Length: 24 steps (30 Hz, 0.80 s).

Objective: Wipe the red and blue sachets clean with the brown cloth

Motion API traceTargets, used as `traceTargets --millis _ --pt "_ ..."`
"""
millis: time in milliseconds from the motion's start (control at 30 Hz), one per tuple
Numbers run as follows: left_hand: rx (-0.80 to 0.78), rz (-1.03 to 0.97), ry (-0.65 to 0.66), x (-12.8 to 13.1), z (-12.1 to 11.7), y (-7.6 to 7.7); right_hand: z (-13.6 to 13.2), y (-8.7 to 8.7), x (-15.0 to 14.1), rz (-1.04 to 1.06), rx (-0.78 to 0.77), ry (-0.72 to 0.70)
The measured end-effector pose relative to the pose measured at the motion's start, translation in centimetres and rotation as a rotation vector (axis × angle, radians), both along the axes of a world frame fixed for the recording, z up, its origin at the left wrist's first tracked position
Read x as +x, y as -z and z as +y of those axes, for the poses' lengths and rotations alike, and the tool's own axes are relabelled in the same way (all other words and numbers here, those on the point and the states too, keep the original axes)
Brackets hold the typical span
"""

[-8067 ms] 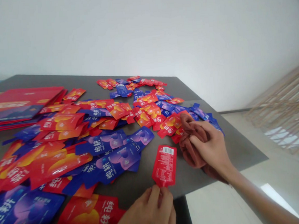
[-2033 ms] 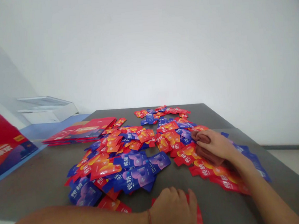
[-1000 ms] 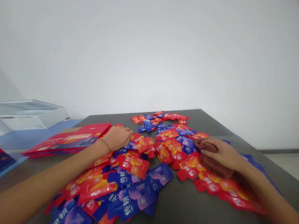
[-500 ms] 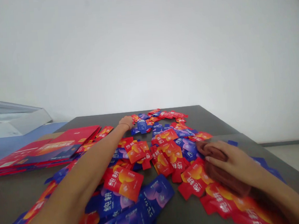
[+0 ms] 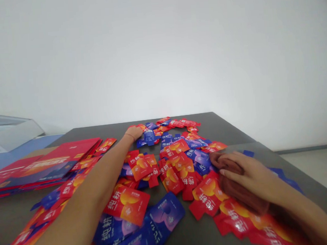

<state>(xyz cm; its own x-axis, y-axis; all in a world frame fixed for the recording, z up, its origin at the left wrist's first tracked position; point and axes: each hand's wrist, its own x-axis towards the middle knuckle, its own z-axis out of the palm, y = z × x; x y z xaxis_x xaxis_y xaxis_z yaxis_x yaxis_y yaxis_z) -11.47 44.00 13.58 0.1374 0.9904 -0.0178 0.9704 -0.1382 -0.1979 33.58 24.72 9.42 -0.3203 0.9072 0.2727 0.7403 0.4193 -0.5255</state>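
My right hand [image 5: 248, 172] grips a folded brown cloth [image 5: 236, 186], fingers curled over its upper end. The cloth rests against red and orange flat packets [image 5: 206, 196] on the right of the dark table. At the far end, my left hand [image 5: 135, 132] is stretched out low beside a small red packet [image 5: 141, 127] and a blue packet [image 5: 150, 136]. Its fingers are hidden behind the back of the hand, so whether they hold a packet does not show. Between my arms lie many overlapping red and blue packets [image 5: 140, 166], with printed fruit and white lettering.
A stack of large flat red and blue printed cartons [image 5: 56, 159] lies on the left of the dark table [image 5: 237, 128]. Beyond it stands an open white box [image 5: 14, 134] on a blue surface [image 5: 18, 149]. A white wall [image 5: 158, 55] rises behind the table.
The whole view has shifted a little, so most things sit farther left. My left hand has edged slightly right against the packets; my right hand keeps its hold on the cloth.
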Motion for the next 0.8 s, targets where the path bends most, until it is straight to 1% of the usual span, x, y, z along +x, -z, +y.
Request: traceTargets --millis 100,167,300,400,467,567,700,800 --pt "0.022 0.041 -0.047 -0.2 -0.5 -0.9 0.0 -0.2 -0.2 -0.009 0.0 0.007" --pt "0.047 0.059 -0.077 -0.6 -1.0 -1.8 0.0 -0.3 -0.3 -0.02 -0.004 0.003" --pt "0.127 0.076 -0.137 -1.2 -2.3 -4.6 0.1 -0.3 -0.4 -0.033 -0.005 0.018" --pt "0.202 0.079 -0.159 -0.9 -4.0 -6.8 0.2 -0.2 -0.6 -0.049 0.001 0.036" --pt "0.249 0.077 -0.148 -0.1 -5.4 -7.9 0.3 -0.1 -0.7 -0.062 0.007 0.026" --pt "0.301 0.07 -0.106 1.5 -7.8 -9.1 0.5 0.1 -0.9 -0.078 0.042 0.022" --pt "0.318 0.047 -0.014 4.1 -11.3 -10.0 0.8 0.2 -1.0 -0.126 0.08 0.058" --pt "0.306 0.003 0.083 6.5 -15.0 -10.7 0.9 0.2 -1.1 -0.149 0.074 0.064"
